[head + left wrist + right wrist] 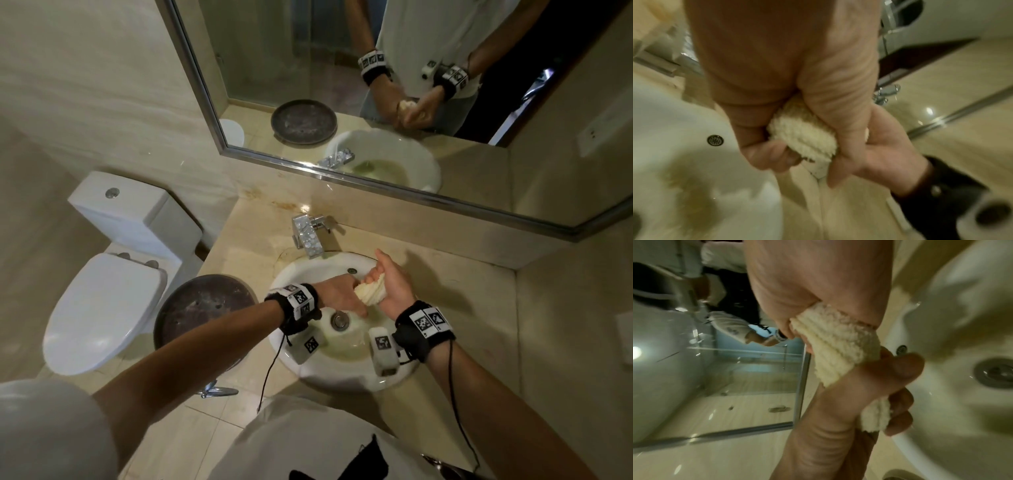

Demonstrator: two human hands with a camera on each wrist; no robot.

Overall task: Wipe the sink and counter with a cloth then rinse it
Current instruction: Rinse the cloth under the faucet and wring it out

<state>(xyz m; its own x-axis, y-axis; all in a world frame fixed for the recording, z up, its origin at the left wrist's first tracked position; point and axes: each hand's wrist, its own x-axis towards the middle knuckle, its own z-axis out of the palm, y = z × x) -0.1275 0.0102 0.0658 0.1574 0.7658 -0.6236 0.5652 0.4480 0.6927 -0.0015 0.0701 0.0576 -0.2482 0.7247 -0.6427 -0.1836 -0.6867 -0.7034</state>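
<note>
Wringing the cloth (pixel 369 291) out over the sink (pixel 298 270), both hands on it.

My left hand (pixel 337 296) is curled tight round one end of the cloth and my right hand (pixel 390 286) is curled round the other, thumb sticking up; the cloth is bunched into a thick twisted wad between them, held above the basin near the drain (pixel 340 320), not touching it. Murky water sits in the bottom of the basin. The tap (pixel 308 236) looks off, no stream visible. I judge this as the rinse-and-squeeze step, late in the task. Next move probably calls for twisting my hands opposite ways, keeping the wad over the basin so drips don't land on the tabletop (pixel 479 308).
</note>
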